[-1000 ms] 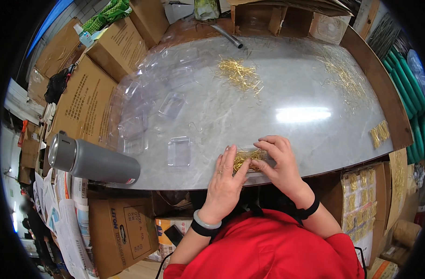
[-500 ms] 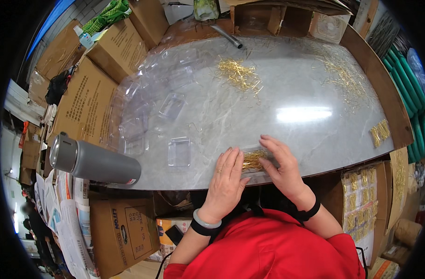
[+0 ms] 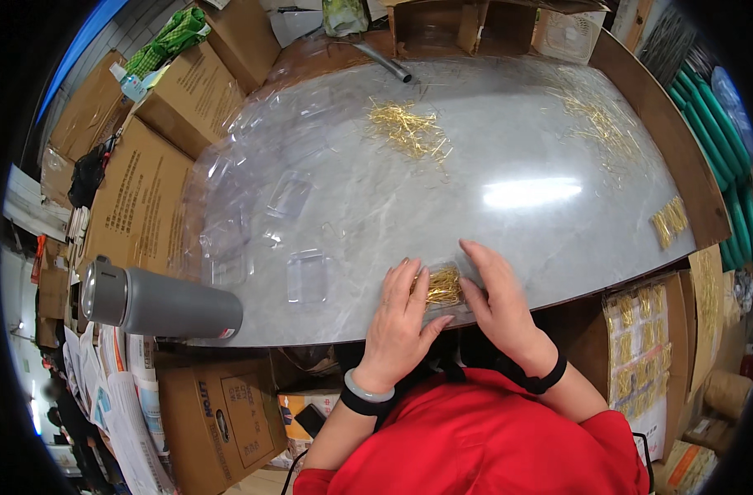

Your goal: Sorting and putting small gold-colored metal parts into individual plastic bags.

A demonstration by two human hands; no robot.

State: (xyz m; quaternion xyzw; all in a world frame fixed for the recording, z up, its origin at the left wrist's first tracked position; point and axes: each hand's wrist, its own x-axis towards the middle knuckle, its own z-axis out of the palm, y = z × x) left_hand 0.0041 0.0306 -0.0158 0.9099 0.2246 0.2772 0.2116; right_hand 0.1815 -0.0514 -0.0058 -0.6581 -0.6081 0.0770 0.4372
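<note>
Thin gold wire hooks point(image 3: 445, 286) lie bunched in a small clear plastic box on the grey table, close to its near edge. On its left side rests my left hand point(image 3: 400, 318), the fingers stretched out and the thumb apart along the near edge. My right hand point(image 3: 502, 301) is at the opposite side, fingers extended, its thumb against the bunch. Both hands are open, framing the box, whose walls they partly hide. An open clear box point(image 3: 308, 276) stands to the left of my left hand.
Loose gold wire piles lie at far centre point(image 3: 409, 130) and far right point(image 3: 599, 124), a neat gold bundle point(image 3: 669, 221) at the right edge. Clear boxes point(image 3: 290, 195) crowd the left. A grey bottle point(image 3: 166, 303) lies front left. Cardboard cartons point(image 3: 145, 186) border the table; a metal tube point(image 3: 385, 62) lies behind.
The view has shifted slightly. My hands stay around the box of gold hooks; more of the bunch shows between them, and the right fingers have shifted slightly.
</note>
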